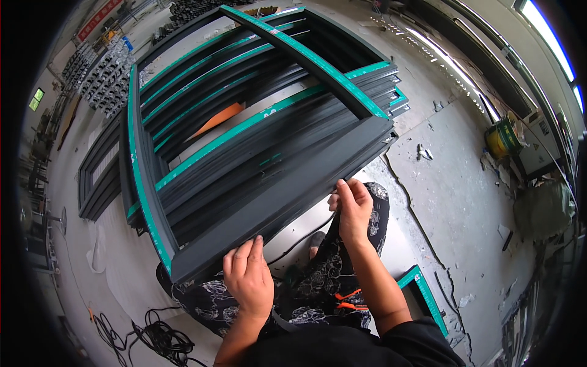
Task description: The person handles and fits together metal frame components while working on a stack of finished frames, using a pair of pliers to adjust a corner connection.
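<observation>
A dark grey window frame (281, 183) with green film strips lies on top of a stack of similar frames in front of me. At its near edge, my right hand (356, 211) is closed, thumb on the edge and fingers curled beneath. Farther left along the same edge, my left hand (249, 278) has its bent fingers close together on the rim. Its thumb is hidden, as is whatever lies under the fingertips. An orange piece (219, 118) shows between the frame bars.
Orange-handled pliers (350, 301) lie by my lap. A small green-edged frame piece (428, 300) is at lower right, coiled black cable (162, 336) at lower left. More frames (101, 165) lean left of the stack. A yellow-green drum (504, 139) stands right, near floor debris.
</observation>
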A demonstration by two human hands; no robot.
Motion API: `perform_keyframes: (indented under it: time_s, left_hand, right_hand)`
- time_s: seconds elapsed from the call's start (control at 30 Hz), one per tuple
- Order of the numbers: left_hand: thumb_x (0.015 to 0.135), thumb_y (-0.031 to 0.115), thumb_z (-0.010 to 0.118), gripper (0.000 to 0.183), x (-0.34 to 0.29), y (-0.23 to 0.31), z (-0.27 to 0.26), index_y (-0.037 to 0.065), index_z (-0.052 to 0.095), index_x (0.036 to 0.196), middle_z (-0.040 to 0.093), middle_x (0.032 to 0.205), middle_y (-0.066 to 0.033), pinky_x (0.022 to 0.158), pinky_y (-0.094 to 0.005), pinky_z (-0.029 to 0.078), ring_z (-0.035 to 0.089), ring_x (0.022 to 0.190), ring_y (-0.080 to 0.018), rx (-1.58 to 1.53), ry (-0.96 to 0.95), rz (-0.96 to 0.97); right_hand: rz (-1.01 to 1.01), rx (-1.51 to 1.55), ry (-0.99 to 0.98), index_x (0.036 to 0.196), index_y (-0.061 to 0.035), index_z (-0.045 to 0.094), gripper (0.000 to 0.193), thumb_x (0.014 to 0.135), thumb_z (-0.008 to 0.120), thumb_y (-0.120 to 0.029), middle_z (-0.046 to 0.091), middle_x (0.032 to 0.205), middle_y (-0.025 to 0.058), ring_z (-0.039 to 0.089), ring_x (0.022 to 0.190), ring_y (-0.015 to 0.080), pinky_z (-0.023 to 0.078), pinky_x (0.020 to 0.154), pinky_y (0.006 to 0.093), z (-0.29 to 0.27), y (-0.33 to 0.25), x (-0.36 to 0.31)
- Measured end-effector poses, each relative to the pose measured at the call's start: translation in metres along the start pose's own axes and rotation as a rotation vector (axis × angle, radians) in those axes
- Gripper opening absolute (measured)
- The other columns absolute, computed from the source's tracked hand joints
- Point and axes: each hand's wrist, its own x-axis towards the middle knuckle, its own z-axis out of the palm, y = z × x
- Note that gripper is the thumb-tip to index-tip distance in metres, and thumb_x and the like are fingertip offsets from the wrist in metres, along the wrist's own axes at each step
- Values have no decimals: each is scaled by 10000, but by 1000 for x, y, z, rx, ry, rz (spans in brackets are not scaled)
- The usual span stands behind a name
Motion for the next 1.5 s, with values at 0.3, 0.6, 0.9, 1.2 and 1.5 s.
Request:
perform_keyframes:
  time_s: [0.3,0.6,0.9,1.2,1.5]
  left_hand:
    - [802,34,638,215,-5,-10,12,47,682,1012,651,995,-57,843,-375,448,591,923,-252,69,123,113]
    - [821,46,622,198,-1,-11,14,47,671,1014,639,941,-74,774,-382,463,580,840,-264,90,158,108]
    - [794,37,637,237,-4,-11,18,48,679,1027,631,949,-64,807,-375,450,573,861,-254,104,171,92]
    - [768,40,651,229,-1,-11,19,85,701,987,618,924,-17,743,-345,445,567,833,-202,142,208,106]
    - [739,16,643,274,-1,-8,16,69,704,1001,610,923,-35,781,-371,437,556,834,-225,67,194,68]
  right_hand:
    - [80,117,26,794,-16,544,214,948,563,-162,599,642,74,550,477,120,435,422,222,4,3,-4]
    - [99,121,-49,739,-43,508,207,913,589,-121,548,620,49,521,475,119,422,433,234,6,4,-8]
    - [141,92,-136,800,-19,535,170,915,596,-129,573,622,72,559,510,126,461,491,232,6,3,-15]
    - [139,102,-177,915,14,576,126,913,581,-111,607,722,59,602,577,138,510,543,253,9,11,-18]
    - [164,67,-140,851,-2,537,99,902,575,-78,586,614,79,602,525,172,507,506,274,24,10,-30]
